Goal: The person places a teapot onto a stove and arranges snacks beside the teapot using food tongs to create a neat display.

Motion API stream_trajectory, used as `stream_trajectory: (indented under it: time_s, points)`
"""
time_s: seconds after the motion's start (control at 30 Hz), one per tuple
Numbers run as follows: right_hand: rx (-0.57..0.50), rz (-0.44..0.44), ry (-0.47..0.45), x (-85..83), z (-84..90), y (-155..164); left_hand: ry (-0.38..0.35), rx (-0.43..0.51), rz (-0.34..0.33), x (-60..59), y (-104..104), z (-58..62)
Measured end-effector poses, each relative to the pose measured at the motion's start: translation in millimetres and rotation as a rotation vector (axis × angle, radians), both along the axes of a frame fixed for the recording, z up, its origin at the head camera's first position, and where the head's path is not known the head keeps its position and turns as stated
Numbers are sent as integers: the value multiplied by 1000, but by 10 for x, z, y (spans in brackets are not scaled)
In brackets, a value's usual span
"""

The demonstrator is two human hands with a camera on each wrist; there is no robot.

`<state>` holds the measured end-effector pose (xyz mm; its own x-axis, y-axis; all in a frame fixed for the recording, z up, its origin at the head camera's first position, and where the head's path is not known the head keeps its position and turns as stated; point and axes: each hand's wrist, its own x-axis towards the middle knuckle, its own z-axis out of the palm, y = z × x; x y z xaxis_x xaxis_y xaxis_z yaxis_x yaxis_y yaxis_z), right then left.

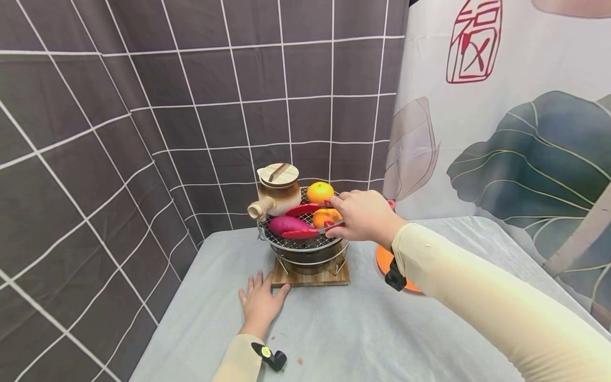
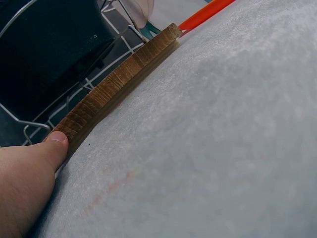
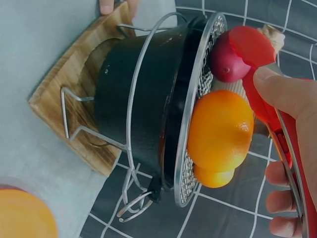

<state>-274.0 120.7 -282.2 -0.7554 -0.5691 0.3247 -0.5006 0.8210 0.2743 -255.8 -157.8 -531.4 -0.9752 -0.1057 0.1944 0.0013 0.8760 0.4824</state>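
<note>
My right hand (image 1: 366, 215) holds a pair of red-tipped tongs (image 1: 312, 232) over the grill. The tong heads straddle a purple sweet potato (image 1: 282, 225) lying on the wire mesh; in the right wrist view one red head overlaps the sweet potato (image 3: 225, 59). Beside it on the mesh sit two oranges (image 1: 320, 192), the nearer orange (image 3: 220, 131) partly behind the tongs in the head view. My left hand (image 1: 261, 305) lies spread on the cloth, its thumb against the edge of the wooden board (image 2: 116, 84) under the stove.
A clay teapot (image 1: 280, 193) with a wooden lid and side handle stands at the back left of the mesh. The dark round stove (image 3: 141, 94) sits in a wire stand on the board. An orange plate (image 1: 385, 261) lies to the right, partly under my right forearm. Tiled-pattern curtain (image 1: 215, 122) rises behind.
</note>
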Motion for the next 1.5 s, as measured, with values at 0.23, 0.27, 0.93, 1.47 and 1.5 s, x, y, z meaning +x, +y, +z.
stream_trajectory:
  time_s: [0.23,0.27,0.93,1.47,1.5]
  points:
    - [-15,7,17,-3,9,18,8,-2,-1,-1,-7,0]
    - [-18,9,20,-2,13,24,10,-2,-1,-2,-7,1]
    - [-135,-90,-80,-28,213,308,12,-1,-3,-5,1,4]
    - [-340,-183,-143,-54,191,725,11,-3,3,-7,8,3]
    - [-347,-187,-147,-59,181,756,13,-4,2,-5,9,1]
